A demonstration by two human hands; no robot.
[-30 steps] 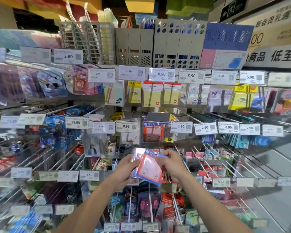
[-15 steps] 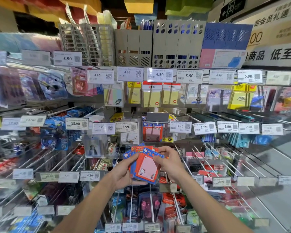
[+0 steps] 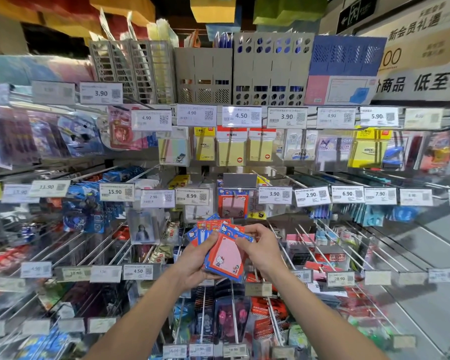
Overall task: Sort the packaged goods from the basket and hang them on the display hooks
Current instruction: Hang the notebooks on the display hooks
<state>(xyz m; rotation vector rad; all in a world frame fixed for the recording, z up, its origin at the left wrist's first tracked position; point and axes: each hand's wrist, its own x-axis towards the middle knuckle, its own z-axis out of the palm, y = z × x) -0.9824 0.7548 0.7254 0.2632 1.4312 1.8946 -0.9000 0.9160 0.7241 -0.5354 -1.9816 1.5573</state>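
My left hand (image 3: pixel 192 261) grips a fanned stack of red and blue cartoon sticky-note packs (image 3: pixel 225 255) from below and behind, thumb across the front. My right hand (image 3: pixel 263 252) pinches the top right edge of the front pack, which shows a pink pad with a small cat figure. The stack sits at chest height in front of the hook wall. Straight above it, one matching pack (image 3: pixel 233 206) hangs on a hook under a blank grey tag (image 3: pixel 239 181). The basket is out of view.
Long metal hooks (image 3: pixel 309 245) jut toward me on both sides of my hands, many bare at the right. Price tags such as 8.99 (image 3: pixel 192 196) and 3.90 (image 3: pixel 275 194) line the rows. Yellow sticky-note packs (image 3: pixel 230 149) hang above, file holders (image 3: pixel 270 71) on top.
The stack has come upright and fanned wider in my left hand. My right hand shifted its fingers along the front pack's top edge. Both hands stay at about the same spot.
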